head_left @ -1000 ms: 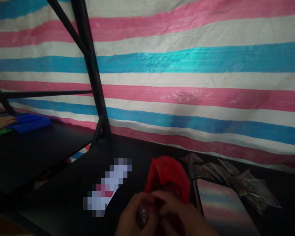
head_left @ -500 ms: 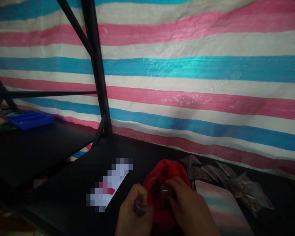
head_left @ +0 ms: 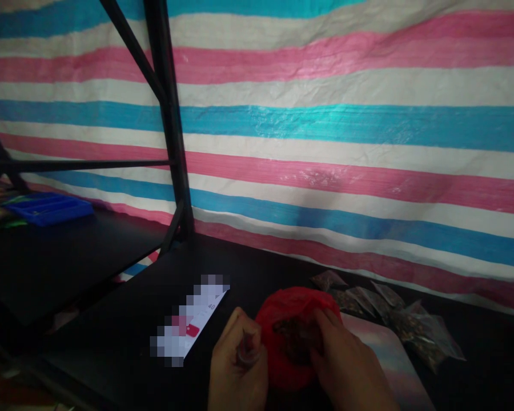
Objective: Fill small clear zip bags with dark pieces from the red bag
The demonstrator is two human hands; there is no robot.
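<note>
My left hand (head_left: pixel 240 362) is a fist around a small, clear, shiny thing (head_left: pixel 247 354) whose kind I cannot make out. Just to its right a red plastic bag (head_left: pixel 278 305) lies with its mouth up, and dark brown loose stuff (head_left: pixel 297 339) shows inside. Over the bag's right side, my right hand (head_left: pixel 346 354) reaches in with bent fingers at the dark stuff. The fingertips are in shadow, so what they grip is unclear. Partly behind my right forearm is a flat, pastel-coloured board or case (head_left: pixel 385 342).
Several small clear bags (head_left: pixel 411 328) of dry brown bits lie at the right. A white sheet or screen, partly blurred out (head_left: pixel 192 325), lies at left on the black table (head_left: pixel 128 337). A black metal post (head_left: pixel 171 131), a blue tray (head_left: pixel 51 208) and a striped tarp (head_left: pixel 346 120) stand beyond.
My right fingers have gone deeper into the red bag, and the small shiny thing seen in them is out of sight. The bag's mouth is wider and shifted slightly right. My left hand stays closed.
</note>
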